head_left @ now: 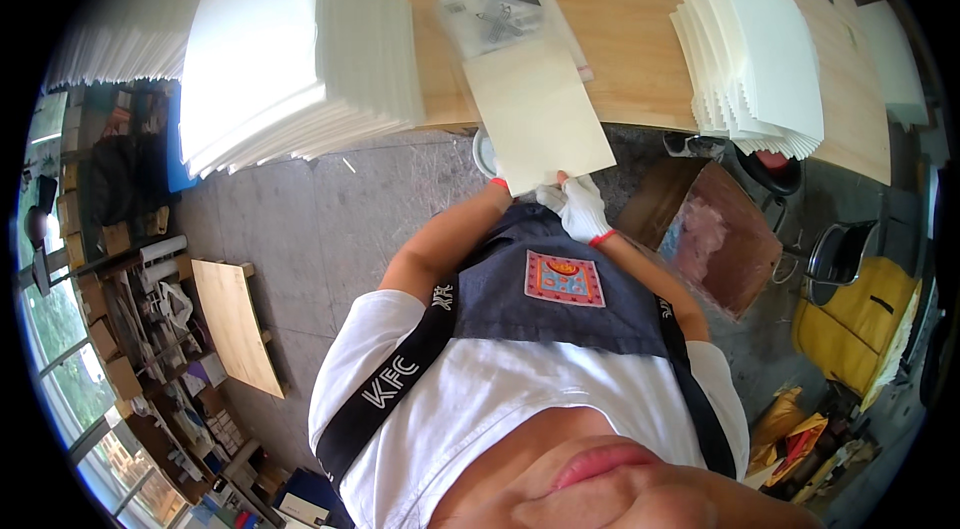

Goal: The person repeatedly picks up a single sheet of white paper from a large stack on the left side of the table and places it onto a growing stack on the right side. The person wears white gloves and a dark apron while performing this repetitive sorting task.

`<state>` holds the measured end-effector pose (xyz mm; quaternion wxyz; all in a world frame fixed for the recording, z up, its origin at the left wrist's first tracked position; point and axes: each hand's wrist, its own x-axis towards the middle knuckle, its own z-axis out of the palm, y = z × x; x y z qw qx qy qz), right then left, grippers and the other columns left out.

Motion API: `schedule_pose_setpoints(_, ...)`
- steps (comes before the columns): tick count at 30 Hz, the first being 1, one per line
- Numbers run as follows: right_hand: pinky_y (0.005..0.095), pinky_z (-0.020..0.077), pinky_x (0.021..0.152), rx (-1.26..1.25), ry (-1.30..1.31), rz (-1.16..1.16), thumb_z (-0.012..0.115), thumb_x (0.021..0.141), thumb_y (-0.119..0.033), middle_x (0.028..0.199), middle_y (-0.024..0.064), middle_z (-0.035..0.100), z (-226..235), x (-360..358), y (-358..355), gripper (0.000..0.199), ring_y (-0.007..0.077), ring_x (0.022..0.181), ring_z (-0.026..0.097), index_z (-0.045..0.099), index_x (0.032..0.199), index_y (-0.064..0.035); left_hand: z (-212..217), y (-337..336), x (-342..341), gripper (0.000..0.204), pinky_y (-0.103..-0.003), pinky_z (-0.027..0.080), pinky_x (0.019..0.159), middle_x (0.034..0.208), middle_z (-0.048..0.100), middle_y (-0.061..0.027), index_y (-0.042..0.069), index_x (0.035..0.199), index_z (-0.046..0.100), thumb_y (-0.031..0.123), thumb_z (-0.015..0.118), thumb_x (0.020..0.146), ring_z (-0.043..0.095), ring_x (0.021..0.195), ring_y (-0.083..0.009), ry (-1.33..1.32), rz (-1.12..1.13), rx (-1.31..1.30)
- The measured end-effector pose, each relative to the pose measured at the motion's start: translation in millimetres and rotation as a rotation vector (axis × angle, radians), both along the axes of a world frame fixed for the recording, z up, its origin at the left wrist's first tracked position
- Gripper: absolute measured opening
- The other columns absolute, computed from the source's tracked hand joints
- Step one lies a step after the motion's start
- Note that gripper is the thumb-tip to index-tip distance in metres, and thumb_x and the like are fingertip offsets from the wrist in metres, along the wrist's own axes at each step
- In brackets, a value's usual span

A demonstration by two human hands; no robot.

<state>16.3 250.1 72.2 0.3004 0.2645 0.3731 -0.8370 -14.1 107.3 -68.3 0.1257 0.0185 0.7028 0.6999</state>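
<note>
Your gloved right hand (582,209) and half-hidden left hand (503,187) pinch the cream sheet (537,114) at its near edge, overhanging the table's (640,19) near edge; it looks light, stiff, best held by edges.

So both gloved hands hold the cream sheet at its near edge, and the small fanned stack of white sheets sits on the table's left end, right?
Not quite: the head view shows the small fanned stack toward the table's right end. The hands, left and right, do hold the cream sheet at its near edge.
</note>
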Motion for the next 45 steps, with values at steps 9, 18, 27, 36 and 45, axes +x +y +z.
schedule_pose_setpoints(9, 0.0338, 0.0575, 0.061, -0.028, 0.041, -0.035, 0.037, 0.089, -0.002, 0.096, 0.0176, 0.057, 11.3, 1.1, 3.0, 0.023, 0.0273, 0.072, 0.064, 0.041, 0.112, -0.0008, -10.6, 0.9, 0.5, 0.038, -0.036, 0.045, 0.084, 0.113, 0.054, -0.0136, 0.004, 0.117, 0.050, 0.023, 0.052, 0.083, 0.053, 0.101, -0.0273, 0.028, -0.032, -0.076)
schedule_pose_setpoints(18, 0.0355, 0.0576, 0.061, 0.024, 0.072, -0.025, 0.036, 0.088, 0.000, 0.095, 0.0149, 0.056, -1.5, 2.0, 5.6, 0.029, 0.0278, 0.071, 0.064, 0.040, 0.117, -0.0007, -39.7, -2.8, 5.7, 0.041, -0.037, 0.045, 0.085, 0.115, 0.054, -0.0144, 0.003, 0.116, 0.051, 0.029, 0.052, 0.085, 0.053, 0.102, -0.0288, 0.067, -0.055, -0.185)
schedule_pose_setpoints(27, 0.0431, 0.0542, 0.077, 0.066, 0.091, -0.228, 0.035, 0.084, 0.002, 0.096, 0.0130, 0.049, -36.7, -61.1, -26.7, 0.021, 0.0342, 0.086, 0.060, 0.041, 0.104, 0.0048, 53.8, 38.0, 28.0, 0.019, -0.025, 0.049, 0.056, 0.073, 0.063, -0.0069, 0.000, 0.094, 0.062, 0.007, 0.049, 0.083, 0.060, 0.061, -0.0159, -0.400, 0.529, 0.278)
schedule_pose_setpoints(36, 0.0310, 0.0464, 0.047, 0.640, 0.358, 0.725, 0.044, 0.090, -0.026, 0.069, 0.0079, 0.060, 11.5, -71.5, 15.8, 0.022, 0.0190, 0.063, 0.062, 0.055, 0.089, -0.0075, 86.1, -11.7, 24.9, 0.035, -0.034, 0.053, 0.070, 0.103, 0.061, -0.0145, -0.002, 0.109, 0.050, 0.026, 0.053, 0.087, 0.062, 0.084, -0.0231, -0.618, 0.493, 0.306)
schedule_pose_setpoints(45, 0.0426, 0.0452, 0.062, 1.331, 1.321, 0.977, 0.048, 0.083, -0.023, 0.082, 0.0095, 0.064, -14.9, -67.4, -47.2, 0.015, 0.0293, 0.080, 0.061, 0.045, 0.090, -0.0093, 96.5, -54.7, 17.8, 0.027, -0.028, 0.052, 0.064, 0.088, 0.064, -0.0130, -0.003, 0.101, 0.055, 0.020, 0.054, 0.087, 0.064, 0.072, -0.0188, -0.506, 0.387, 0.181)
